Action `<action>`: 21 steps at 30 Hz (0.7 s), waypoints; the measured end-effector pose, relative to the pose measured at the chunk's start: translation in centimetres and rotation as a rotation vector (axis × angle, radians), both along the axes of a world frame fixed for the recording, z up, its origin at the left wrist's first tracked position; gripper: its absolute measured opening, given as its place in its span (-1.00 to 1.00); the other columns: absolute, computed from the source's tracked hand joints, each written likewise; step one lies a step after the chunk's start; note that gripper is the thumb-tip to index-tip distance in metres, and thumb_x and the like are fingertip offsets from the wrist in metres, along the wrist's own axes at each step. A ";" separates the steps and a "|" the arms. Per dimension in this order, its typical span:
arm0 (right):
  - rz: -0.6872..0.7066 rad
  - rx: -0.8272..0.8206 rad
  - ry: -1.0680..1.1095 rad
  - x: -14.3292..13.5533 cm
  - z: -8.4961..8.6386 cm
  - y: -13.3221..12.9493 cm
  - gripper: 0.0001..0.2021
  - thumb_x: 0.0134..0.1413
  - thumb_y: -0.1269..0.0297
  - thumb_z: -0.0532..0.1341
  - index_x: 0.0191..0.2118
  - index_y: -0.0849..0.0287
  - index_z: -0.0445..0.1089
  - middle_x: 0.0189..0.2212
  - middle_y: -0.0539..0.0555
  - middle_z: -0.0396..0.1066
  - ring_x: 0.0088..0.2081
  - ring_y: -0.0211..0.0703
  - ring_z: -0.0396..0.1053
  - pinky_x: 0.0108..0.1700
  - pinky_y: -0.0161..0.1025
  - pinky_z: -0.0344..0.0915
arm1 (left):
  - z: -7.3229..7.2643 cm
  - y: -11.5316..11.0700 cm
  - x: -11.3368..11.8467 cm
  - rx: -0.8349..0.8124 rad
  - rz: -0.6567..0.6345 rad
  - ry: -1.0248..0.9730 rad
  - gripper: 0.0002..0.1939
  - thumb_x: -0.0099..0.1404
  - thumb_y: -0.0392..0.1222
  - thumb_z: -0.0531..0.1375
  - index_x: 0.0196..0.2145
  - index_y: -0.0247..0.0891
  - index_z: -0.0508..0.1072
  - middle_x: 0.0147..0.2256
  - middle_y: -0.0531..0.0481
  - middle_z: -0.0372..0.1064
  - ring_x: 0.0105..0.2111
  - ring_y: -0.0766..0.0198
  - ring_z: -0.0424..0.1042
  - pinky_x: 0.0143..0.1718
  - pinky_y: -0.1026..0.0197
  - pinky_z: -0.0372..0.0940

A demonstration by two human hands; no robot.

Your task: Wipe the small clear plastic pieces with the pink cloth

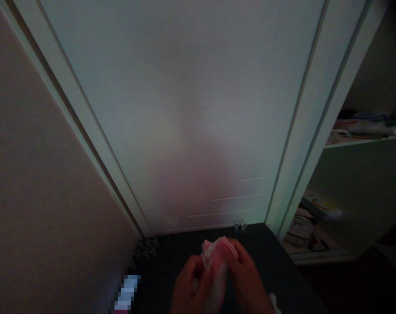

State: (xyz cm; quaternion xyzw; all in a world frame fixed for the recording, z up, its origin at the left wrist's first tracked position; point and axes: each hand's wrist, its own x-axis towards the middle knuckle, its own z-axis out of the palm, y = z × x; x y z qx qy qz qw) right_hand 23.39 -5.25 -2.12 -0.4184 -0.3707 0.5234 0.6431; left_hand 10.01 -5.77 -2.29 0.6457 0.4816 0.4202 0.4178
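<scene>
My left hand [189, 285] and my right hand [246, 277] come together low in the view, above a dark tabletop [191, 246]. Between them is a crumpled pink and white cloth-like piece [221, 253], pinched by the fingers of both. Something clear and shiny shows at its left side, by my left fingertips; whether it is glass or plastic wrap I cannot tell. The paler lower part hangs down between my palms. Several small clear glass pieces [147, 245] stand at the table's back left corner, and a few more [240, 224] at the back right.
A white panelled door [184, 109] rises behind the table, with a brownish wall [47, 174] on the left. To the right, an open cabinet has a cluttered upper shelf [364, 138] and a white box [322, 207] lower down. A bright pixelated patch [127, 292] lies at lower left.
</scene>
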 end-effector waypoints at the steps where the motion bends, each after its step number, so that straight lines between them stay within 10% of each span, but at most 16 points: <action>1: 0.048 -0.001 0.038 -0.1 -0.2 -0.1 -0.73 0.02 0.03 0.24 -0.33 0.16 0.41 -0.40 0.02 0.42 -0.36 -0.13 0.35 -0.28 -0.25 0.30 | 0.0 0.0 -0.1 -0.001 0.007 -0.009 -0.56 0.22 0.21 0.05 -0.38 -0.26 0.39 -0.45 0.00 0.37 -0.43 0.23 0.32 -0.38 0.25 0.20; 7: 0.225 0.049 0.295 0.0 -0.7 -0.5 -0.60 0.05 -0.09 0.14 -0.17 0.07 0.49 -0.22 0.12 0.48 -0.22 0.00 0.41 -0.20 -0.15 0.34 | -0.7 0.0 -0.4 -0.038 0.019 -0.104 -0.54 0.18 0.23 0.10 -0.37 -0.28 0.42 -0.47 0.00 0.37 -0.45 0.23 0.33 -0.43 0.27 0.24; 13: 0.230 0.069 0.074 0.4 0.1 -0.4 -0.69 -0.16 0.11 0.36 -0.23 0.09 0.53 -0.10 0.14 0.42 -0.13 0.03 0.38 -0.09 -0.16 0.32 | -0.5 0.0 -0.5 -0.049 -0.021 -0.217 -0.58 0.17 0.18 0.14 -0.33 -0.28 0.44 -0.43 0.00 0.41 -0.43 0.24 0.35 -0.39 0.28 0.27; 21: 0.051 0.132 -0.181 0.6 0.2 -0.6 -0.77 -0.06 0.06 0.29 -0.43 0.12 0.53 -0.48 0.01 0.32 -0.42 -0.15 0.29 -0.38 -0.30 0.26 | 0.3 -0.7 -0.4 0.029 0.007 -0.123 -0.59 0.19 0.18 0.12 -0.33 -0.27 0.45 -0.40 -0.04 0.46 -0.37 0.19 0.41 -0.29 0.24 0.30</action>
